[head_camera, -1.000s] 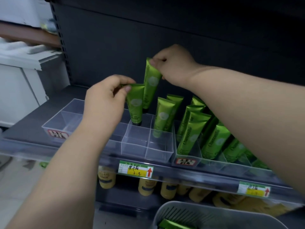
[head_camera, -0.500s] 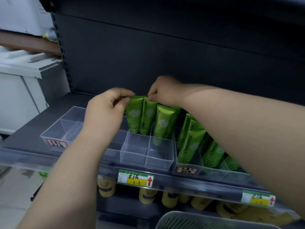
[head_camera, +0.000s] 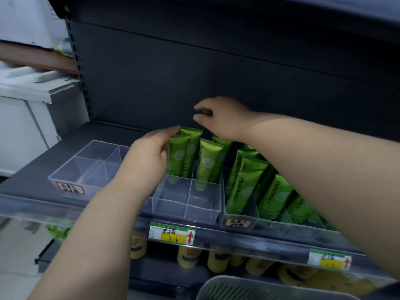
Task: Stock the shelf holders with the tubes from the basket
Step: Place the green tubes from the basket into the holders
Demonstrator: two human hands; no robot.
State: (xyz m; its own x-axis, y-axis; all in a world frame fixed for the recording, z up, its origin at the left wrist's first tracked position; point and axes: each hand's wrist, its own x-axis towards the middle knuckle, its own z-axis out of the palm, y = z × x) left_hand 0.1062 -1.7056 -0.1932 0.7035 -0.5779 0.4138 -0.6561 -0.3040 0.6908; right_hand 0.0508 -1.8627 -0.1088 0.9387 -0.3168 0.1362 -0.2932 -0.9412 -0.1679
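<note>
Two chamomile tubes (head_camera: 178,156) mid-frame, left hand (head_camera: 149,159) flat against them, probably so they don't tip. My right hand (head_camera: 220,120) hovers above, loose, empty.

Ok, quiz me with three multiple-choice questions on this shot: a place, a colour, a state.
1. Where is the grey basket? A on the top shelf; B below the tube shelf; C inside a holder.
2. What colour are the tubes? A green; B red; C white.
3. What is the right hand doing? A gripping a tube; B holding nothing; C pressing a price tag.
B, its rim shows at the bottom, under the shelf; A, every tube reads green; B, its fingers hover free above the tubes.
</note>
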